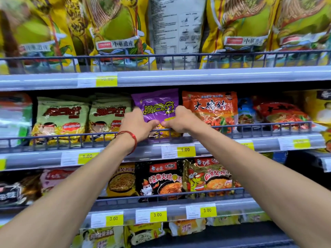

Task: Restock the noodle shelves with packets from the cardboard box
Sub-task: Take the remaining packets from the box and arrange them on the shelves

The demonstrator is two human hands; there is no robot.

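The left hand (137, 122) and right hand (180, 120) pinched the lower edge of the purple plastic noodle packet (157, 104), which stood behind the middle shelf's grey wire rail (259, 127). Placement appeared underway; the next move required seating it upright, then releasing.

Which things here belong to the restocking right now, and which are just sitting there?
In the job: purple packet, left hand, right hand, both holding it; middle shelf.
Just there: green packets, orange packet, black packet below, yellow price tags.
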